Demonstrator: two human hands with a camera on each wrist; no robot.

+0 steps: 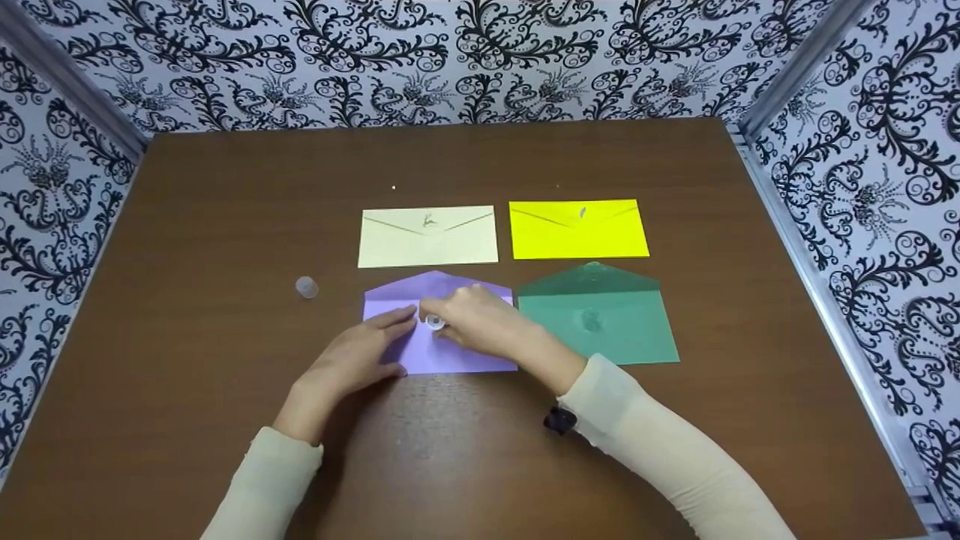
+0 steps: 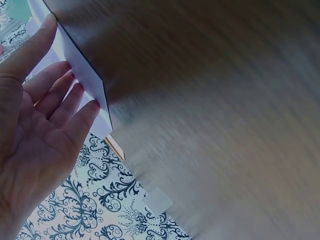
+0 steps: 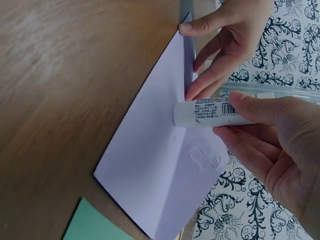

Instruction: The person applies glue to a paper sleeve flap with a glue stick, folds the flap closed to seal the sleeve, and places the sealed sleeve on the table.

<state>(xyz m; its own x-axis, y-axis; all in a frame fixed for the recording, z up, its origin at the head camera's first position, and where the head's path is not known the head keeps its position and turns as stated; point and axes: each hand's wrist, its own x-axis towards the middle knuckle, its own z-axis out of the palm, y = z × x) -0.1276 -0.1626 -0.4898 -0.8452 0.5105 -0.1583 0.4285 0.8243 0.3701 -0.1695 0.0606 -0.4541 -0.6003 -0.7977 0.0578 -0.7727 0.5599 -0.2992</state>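
Note:
A purple envelope (image 1: 465,360) lies on the table with its flap (image 1: 437,283) unfolded away from the person. My left hand (image 1: 360,352) rests on its left part, fingers fairly straight, the thumb at the near edge. My right hand (image 1: 484,319) grips a white glue stick (image 3: 200,113) between thumb and fingers. The stick stands upright, its lower end right at the envelope's body just below the flap fold. A wet-looking smear (image 3: 207,157) shows on the purple flap in the right wrist view.
To the right lies a green envelope (image 1: 637,334), flap unfolded, with a round smear on its body. Behind are a cream envelope (image 1: 397,244) and a yellow envelope (image 1: 577,240), both with flaps down. A translucent cap (image 1: 307,286) stands at left. Patterned panels (image 1: 420,60) border the table.

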